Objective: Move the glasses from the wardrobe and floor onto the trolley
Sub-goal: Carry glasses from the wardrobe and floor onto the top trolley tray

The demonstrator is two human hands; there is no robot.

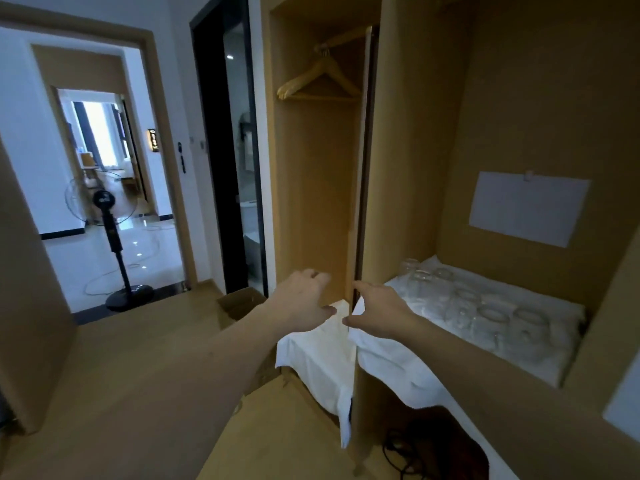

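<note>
Several clear glasses (pixel 485 306) stand upright on a white cloth (pixel 408 362) covering a shelf in the right bay of the wooden wardrobe (pixel 408 168). My left hand (pixel 304 299) reaches forward in front of the left bay, fingers spread and holding nothing. My right hand (pixel 381 311) stretches toward the near end of the shelf, fingers relaxed, thumb out, just short of the glasses. Both hands hover over the cloth's front edge. No trolley is in view.
A wooden hanger (pixel 322 81) hangs in the left bay. A cardboard box (pixel 242 301) sits on the floor by the wardrobe. Black cables (pixel 415 445) lie under the shelf. A standing fan (pixel 110 230) is in the doorway at left. A white sheet (pixel 526 207) is pinned on the back panel.
</note>
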